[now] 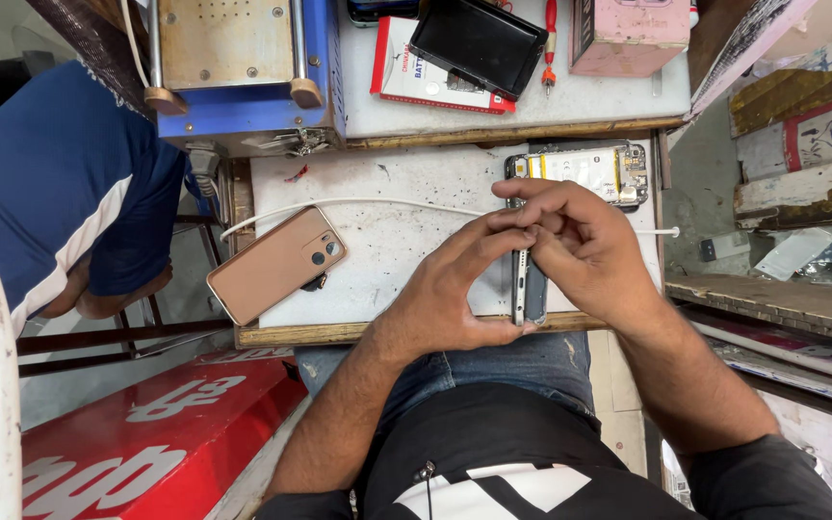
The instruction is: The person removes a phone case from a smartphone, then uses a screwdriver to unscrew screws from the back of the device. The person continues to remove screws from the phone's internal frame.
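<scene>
On scuffed white worktop (387, 250), cluttered workshop

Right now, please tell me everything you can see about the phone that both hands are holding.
The phone is a slim dark handset, seen edge-on, so only its narrow grey side with small openings shows. It stands on edge over the front of the white work board, its near end by the wooden rim. The left hand presses it from the left with the thumb near the bottom; the right hand grips it from the right, fingers curled over the top. Its screen and back are hidden.
</scene>
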Available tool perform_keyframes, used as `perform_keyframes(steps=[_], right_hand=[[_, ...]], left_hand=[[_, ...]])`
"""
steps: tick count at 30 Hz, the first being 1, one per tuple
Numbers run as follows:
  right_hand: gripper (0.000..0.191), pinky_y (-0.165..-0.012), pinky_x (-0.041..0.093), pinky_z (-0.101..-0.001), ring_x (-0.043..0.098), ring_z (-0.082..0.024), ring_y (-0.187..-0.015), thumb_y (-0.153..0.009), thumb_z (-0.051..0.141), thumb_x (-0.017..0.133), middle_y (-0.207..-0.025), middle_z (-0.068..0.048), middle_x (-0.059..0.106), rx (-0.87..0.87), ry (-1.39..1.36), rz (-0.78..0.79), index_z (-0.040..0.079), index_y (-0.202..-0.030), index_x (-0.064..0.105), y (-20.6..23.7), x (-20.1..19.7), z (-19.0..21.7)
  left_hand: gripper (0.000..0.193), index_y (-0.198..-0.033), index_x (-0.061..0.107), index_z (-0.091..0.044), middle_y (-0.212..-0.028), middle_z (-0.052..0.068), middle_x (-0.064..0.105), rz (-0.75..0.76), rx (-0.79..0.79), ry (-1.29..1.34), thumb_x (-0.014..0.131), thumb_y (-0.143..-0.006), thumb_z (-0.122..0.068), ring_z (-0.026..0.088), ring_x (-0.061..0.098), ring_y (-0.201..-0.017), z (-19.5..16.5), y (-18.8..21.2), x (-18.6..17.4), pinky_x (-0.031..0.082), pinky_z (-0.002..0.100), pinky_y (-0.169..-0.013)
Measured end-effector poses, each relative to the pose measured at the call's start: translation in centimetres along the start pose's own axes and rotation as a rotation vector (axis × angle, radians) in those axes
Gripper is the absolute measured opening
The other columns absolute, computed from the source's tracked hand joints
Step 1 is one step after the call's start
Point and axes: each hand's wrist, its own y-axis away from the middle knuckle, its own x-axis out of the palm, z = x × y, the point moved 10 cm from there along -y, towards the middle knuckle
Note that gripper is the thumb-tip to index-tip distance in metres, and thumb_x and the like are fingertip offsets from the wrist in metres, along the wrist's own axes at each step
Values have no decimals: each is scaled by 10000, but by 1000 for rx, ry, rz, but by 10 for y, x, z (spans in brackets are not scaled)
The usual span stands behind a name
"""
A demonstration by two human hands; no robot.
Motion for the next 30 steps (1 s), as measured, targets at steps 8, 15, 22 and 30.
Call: perform_keyframes(steps=[8,15,22,30], right_hand=[[234,-1081,552,-331,659,-205,-1273,-1010,-64,501,-1406,-184,660,126,246,-34,9,-1216,584,-3,-2,7],[660,-953,601,-334,580,-233,-1279,-845,-68,522,-1473,-200,521,83,315,153,17,-1487,394,8,30,26],[722,-797,551,-291,659,-159,-888,-882,-40,472,-1221,-149,682,288,377,124,86,-1585,365,17,15,-2],[700,-1038,539,-356,651,-246,-1228,-951,-54,407,-1482,-262,570,296,-108,130,20,-1623,228,21,7,-28]], left_hand=[[919,-1460,425,-154,-1478,150,587,-77,-11,26,969,-733,-296,315,629,-1382,8,7,-4,553,437,-1189],[975,-1443,397,-103,-1431,176,588,-126,1,-90,988,-708,-351,328,654,-1303,9,15,-1,567,432,-1132],[975,-1454,395,-93,-1443,176,601,-236,50,-31,1002,-721,-307,314,646,-1352,10,25,-5,561,421,-1185],[980,-1454,349,-139,-1444,191,596,-287,63,29,997,-736,-296,313,640,-1361,20,40,-1,563,447,-1200]])
